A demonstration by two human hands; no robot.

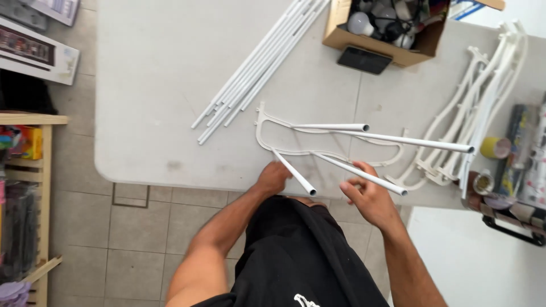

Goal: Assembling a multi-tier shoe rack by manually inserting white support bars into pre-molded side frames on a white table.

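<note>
White plastic dominates the work surface. At far left a wooden shelf unit (34, 170) stands on the tiled floor, well apart from the grey table (159, 85). A bundle of loose white tubes (259, 68) lies diagonally on the tabletop, its lower ends near the curved side frame (267, 128) lying flat at the near table edge.

Four tubes stand up out of this frame toward the camera. The left hand (273, 177) rests at the near edge beside the base of the leftmost inserted tube (293, 170); whether its fingers close on anything cannot be told. The right hand (367, 196) has its fingers curled loosely about the second inserted tube (364, 175), not visibly clamped.

Risk, as a judgement: the tubes look seated at one end only, so side load from either hand could lever one out of its socket or flex the thin frame. The frame sits close to the table edge and could slide off.

Open room lies on the bare tabletop left of the bundle. To the right, a cardboard box (387, 40), a dark phone (364, 59), stacked spare frames (483, 102) and tape rolls (495, 148) crowd the surface.
</note>
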